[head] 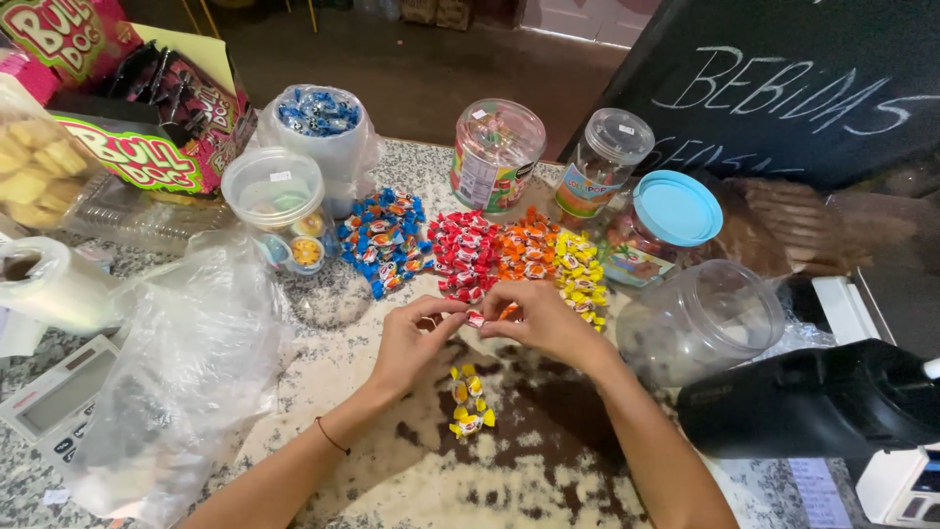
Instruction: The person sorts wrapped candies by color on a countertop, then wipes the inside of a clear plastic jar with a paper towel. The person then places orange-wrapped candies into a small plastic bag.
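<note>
Hands meet mid-counter: left hand (416, 338) and right hand (543, 318) both pinch one red candy (476, 317), fingers closed on its wrapper ends. Beyond lie blue pile (384, 240), red pile (464, 251), orange pile (527, 247), yellow pile (580, 269), sorted by colour; jars (495, 152) behind.

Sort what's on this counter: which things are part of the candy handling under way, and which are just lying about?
In use:
left hand and right hand, both pinching a red wrapped candy
blue, red, orange and yellow candy piles
small yellow candy cluster

Lying about:
calculator
clear plastic bag
lidded jars
chalkboard
</note>
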